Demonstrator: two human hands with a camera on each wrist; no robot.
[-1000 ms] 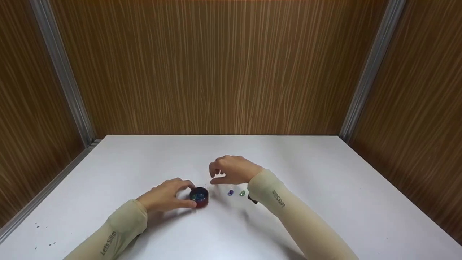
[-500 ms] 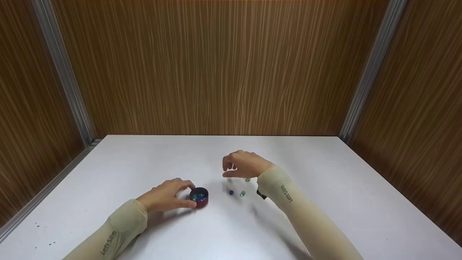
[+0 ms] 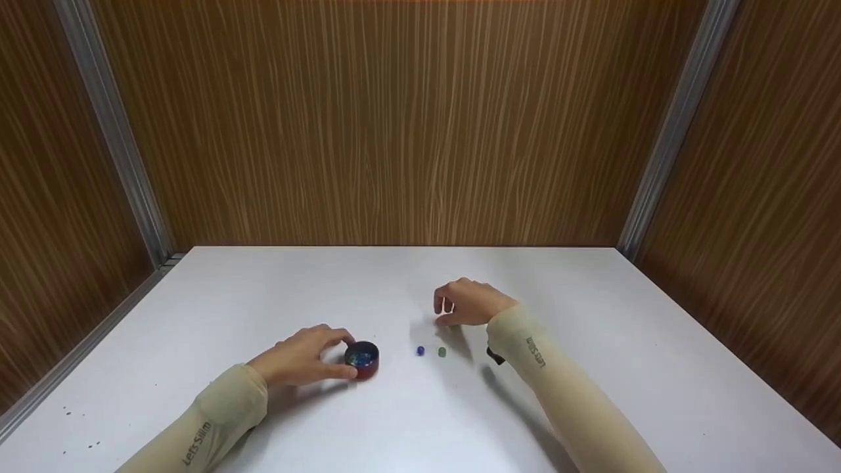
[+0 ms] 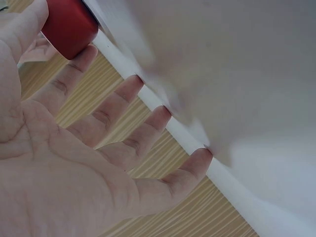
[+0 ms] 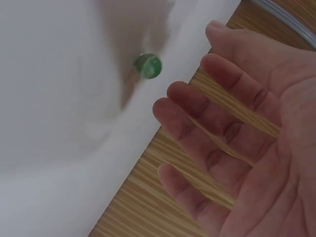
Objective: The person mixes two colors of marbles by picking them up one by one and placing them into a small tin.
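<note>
Beige sleeves [image 3: 217, 414] with "Let's Slim" lettering, red cup [image 3: 363, 359] nearby

White table [image 3: 591, 394] fills the lower view. Wood-grain wall panels [image 3: 394, 131] enclose the table on its back, left and right sides. Two aluminium corner posts [image 3: 108, 131] rise from the table's back corners. Small dark specks [image 3: 79, 430] near the table's front-left edge.

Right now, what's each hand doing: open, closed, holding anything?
Left hand: thumb and forefinger grip the red cup.
Right hand: open, holding nothing; a green marble lies on the table near its fingertips.
</note>
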